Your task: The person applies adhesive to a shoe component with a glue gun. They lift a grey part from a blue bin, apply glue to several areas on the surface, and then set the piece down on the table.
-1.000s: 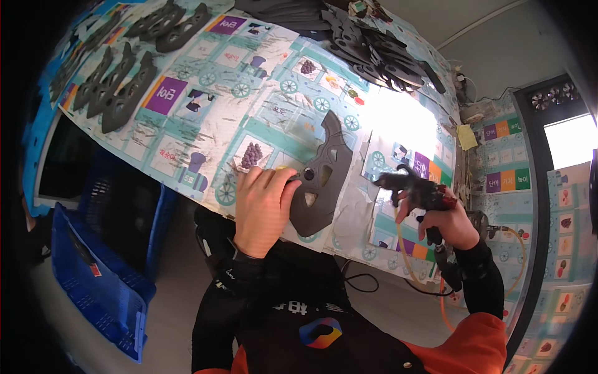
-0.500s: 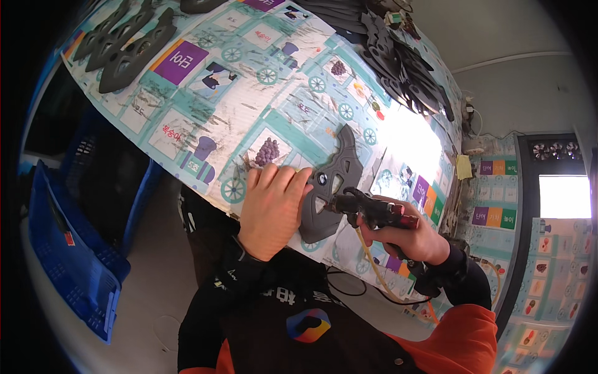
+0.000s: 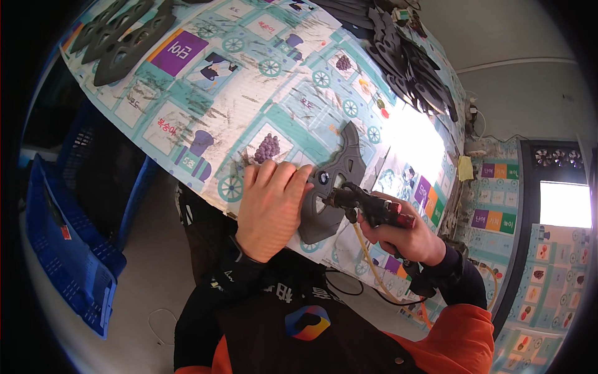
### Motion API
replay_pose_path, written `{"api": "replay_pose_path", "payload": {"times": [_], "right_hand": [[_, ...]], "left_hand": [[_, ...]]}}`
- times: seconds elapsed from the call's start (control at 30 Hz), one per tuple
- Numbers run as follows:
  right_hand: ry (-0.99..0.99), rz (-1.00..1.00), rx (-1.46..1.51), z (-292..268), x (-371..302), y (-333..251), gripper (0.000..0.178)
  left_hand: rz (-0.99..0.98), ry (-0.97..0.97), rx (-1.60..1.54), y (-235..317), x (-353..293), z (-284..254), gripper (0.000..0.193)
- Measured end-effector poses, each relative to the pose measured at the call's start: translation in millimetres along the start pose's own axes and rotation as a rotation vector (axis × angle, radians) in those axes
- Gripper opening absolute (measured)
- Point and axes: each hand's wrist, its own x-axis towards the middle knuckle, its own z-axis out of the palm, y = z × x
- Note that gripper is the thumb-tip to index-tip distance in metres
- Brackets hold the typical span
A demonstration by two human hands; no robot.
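A dark grey flat shaped part (image 3: 339, 171) lies near the front edge of the table (image 3: 261, 93), which is covered in a picture-printed mat. My left hand (image 3: 269, 202) rests flat on the mat with its fingertips pressing on the part's left side. My right hand (image 3: 405, 234) grips a dark pistol-shaped air tool (image 3: 367, 206) with a red end. The tool's nose touches the part close to a small round fitting (image 3: 324, 177). A yellowish hose (image 3: 372, 265) runs down from the tool.
Stacks of similar dark parts lie at the table's far left (image 3: 121, 37) and far right (image 3: 411, 59). Blue plastic crates (image 3: 68, 249) stand on the floor to my left. Printed mats cover the wall at right (image 3: 536, 287), near a bright window (image 3: 564, 202).
My right hand has brought the tool leftward onto the part; a second ago it hovered to the part's right. My left hand has stayed on the part.
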Motion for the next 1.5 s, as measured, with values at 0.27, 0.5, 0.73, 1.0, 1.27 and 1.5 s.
{"api": "replay_pose_path", "payload": {"times": [0.27,0.5,0.73,1.0,1.27,1.5], "right_hand": [[0.002,0.003,0.045,4,0,2,0.02],[-0.013,-0.004,0.051,6,0,4,0.02],[-0.004,-0.013,-0.063,8,-3,5,0.021],[-0.024,-0.013,-0.035,12,-11,7,0.022],[0.059,-0.029,-0.023,11,-10,13,0.022],[-0.012,-0.014,0.005,15,-14,13,0.023]], "left_hand": [[0.004,-0.002,0.004,-1,0,0,0.031],[-0.007,0.025,-0.003,1,0,0,0.034],[-0.016,0.003,-0.004,1,0,-2,0.034],[-0.021,-0.005,0.012,2,1,-2,0.031],[-0.002,0.028,0.013,0,0,1,0.033],[-0.021,0.014,0.012,2,0,-2,0.032]]}}
